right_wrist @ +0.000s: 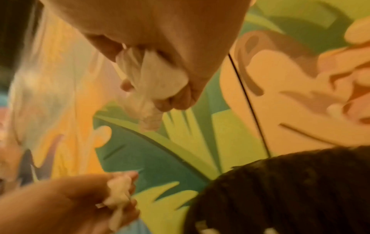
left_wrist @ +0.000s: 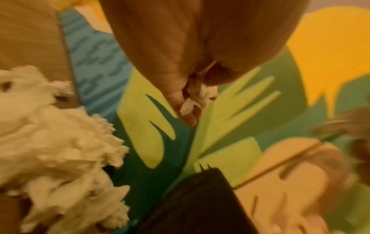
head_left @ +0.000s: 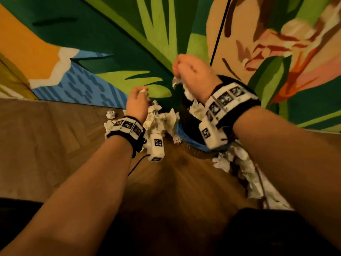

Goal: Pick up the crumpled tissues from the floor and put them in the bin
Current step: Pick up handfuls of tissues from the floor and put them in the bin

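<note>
1. Head view: right hand point(head_left: 191, 74) clutches a tissue point(head_left: 177, 82) above the bin point(head_left: 191, 124); it should let go only once over the opening.
2. Left wrist view: left hand point(left_wrist: 192, 63), fingers point(left_wrist: 189, 117) pinching a small wad point(left_wrist: 197, 98), is left of the bin.
3. Right wrist view: fingers are curled around the tissue; more tissues point(head_left: 158, 119) lie on the floor point(head_left: 55, 145) beside the bin.

A brown wooden floor point(head_left: 55, 145) runs up to a painted wall. Crumpled tissues point(head_left: 160, 119) lie heaped on it against a dark bin point(head_left: 190, 126), more tissues point(head_left: 245, 169) trail to its right, and one small ball point(head_left: 110, 114) sits apart.
</note>
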